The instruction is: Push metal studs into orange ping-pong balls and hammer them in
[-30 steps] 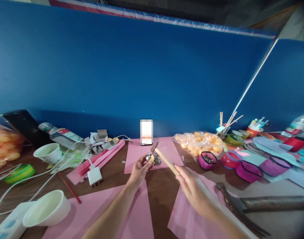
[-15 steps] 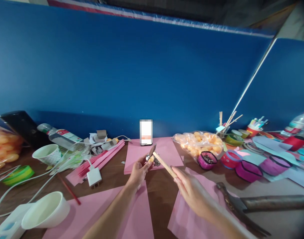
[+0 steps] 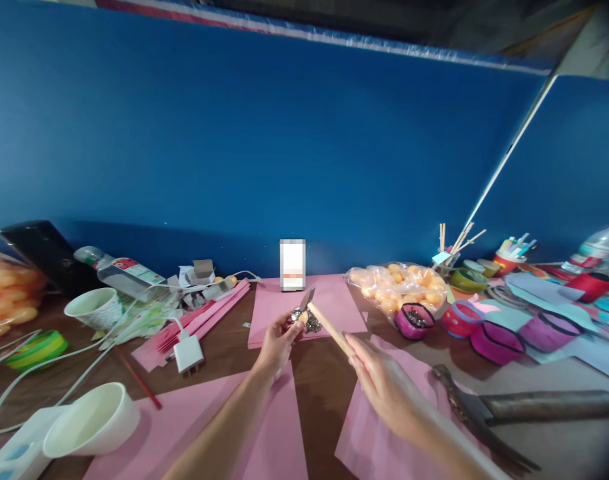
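Observation:
Near the middle of the table, my left hand (image 3: 278,341) pinches a small orange ball (image 3: 303,319). A dark pointed blade (image 3: 308,297) sticks up beside those fingers; I cannot tell what its lower end joins. My right hand (image 3: 377,373) is wrapped round a pale wooden stick (image 3: 332,330), whose far tip reaches close to the ball and the blade. Whether the tip touches them is unclear. Small shiny metal pieces (image 3: 313,325) lie in a pile under the stick's tip, on a stack of pink paper (image 3: 269,307).
A phone (image 3: 292,265) stands behind the hands. To the right are a bag of orange balls (image 3: 384,287), a purple bowl (image 3: 415,323) of small metal pieces and a hammer (image 3: 534,405). Leftward are a white bowl (image 3: 92,423), a charger (image 3: 188,355) and loose cables.
Both hands keep their hold in nearly the same place. The stick's tip has shifted very slightly; the other things on the table stay put.

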A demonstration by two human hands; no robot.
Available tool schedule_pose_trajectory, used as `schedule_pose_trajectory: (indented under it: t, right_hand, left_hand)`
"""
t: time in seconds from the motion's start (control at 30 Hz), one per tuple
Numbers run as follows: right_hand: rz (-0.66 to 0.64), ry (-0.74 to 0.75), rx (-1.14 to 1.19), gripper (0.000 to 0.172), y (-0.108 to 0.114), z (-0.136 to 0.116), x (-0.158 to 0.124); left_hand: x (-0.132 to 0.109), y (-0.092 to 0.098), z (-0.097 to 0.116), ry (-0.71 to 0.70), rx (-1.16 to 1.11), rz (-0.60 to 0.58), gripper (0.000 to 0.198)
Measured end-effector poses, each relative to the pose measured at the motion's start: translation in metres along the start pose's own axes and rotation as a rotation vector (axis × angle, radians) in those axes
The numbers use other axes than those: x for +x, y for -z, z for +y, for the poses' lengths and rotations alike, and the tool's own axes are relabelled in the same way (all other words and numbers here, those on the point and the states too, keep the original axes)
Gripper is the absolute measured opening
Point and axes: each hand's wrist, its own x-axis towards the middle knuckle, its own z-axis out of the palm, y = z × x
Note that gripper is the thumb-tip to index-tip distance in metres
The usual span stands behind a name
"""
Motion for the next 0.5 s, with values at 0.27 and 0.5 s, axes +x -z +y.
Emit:
schedule_pose_trajectory:
  t: [0.27,0.5]
  right_hand:
    - [-0.027,-0.028,0.028,0.030,0.0037,-0.0009,0.0010]
    - [-0.009,0.038,-0.010,0.031,-0.0005,0.0027,-0.0021]
  left_hand:
    - [-0.0014,-0.0002,0.0012,-0.003,0.000,-0.050,0.041]
    - [0.0003,0.0003,-0.0009,-0.003,0.048,-0.033,0.042]
